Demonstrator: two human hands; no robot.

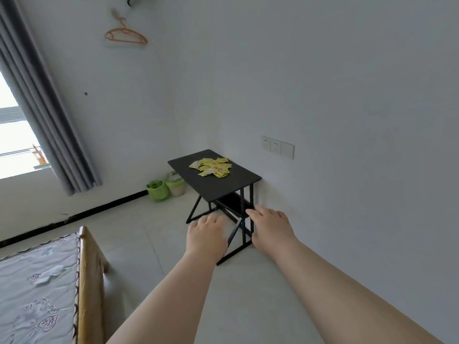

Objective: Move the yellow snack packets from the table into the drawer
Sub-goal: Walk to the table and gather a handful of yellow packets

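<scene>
Reaching out, left hand (206, 234) and right hand (272, 227) (fingers apart, empty); yellow snack packets (211, 167) on table (233, 187).

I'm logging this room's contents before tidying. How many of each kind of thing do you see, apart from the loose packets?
Small black table with metal legs: 1
Pile of yellow snack packets, too small to count singly: 1
Green and pale buckets by the wall: 2
Orange clothes hanger on the wall: 1
White wall outlet plates: 3
Bare hands, left and right, both empty: 2
Total: 10
</scene>
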